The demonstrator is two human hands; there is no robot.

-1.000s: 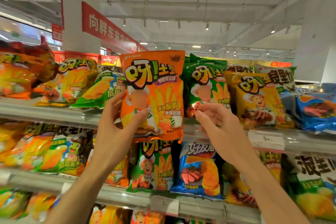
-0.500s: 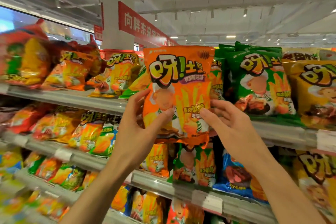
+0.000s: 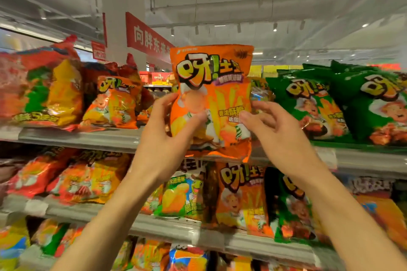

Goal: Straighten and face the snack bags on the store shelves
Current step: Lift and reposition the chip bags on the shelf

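An orange snack bag (image 3: pixel 214 86) stands upright in front of the top shelf (image 3: pixel 88 138), its printed front facing me. My left hand (image 3: pixel 167 138) grips its lower left side, thumb across the front. My right hand (image 3: pixel 279 138) holds its right edge, thumb on the front and fingers behind. Green snack bags (image 3: pixel 312 105) lean on the top shelf to the right. To the left, a smaller orange bag (image 3: pixel 116 103) lies tilted.
Red and yellow bags (image 3: pixel 44 90) crowd the top shelf's left end. The second shelf (image 3: pixel 176 229) holds orange, green and yellow bags. A white price tag (image 3: pixel 328 157) hangs on the top shelf's rail at the right. A red banner (image 3: pixel 147 37) hangs overhead.
My view has swung left along the shelves. The orange bag stays upright in my left hand, and my right hand, free a second ago, has come onto its right edge.
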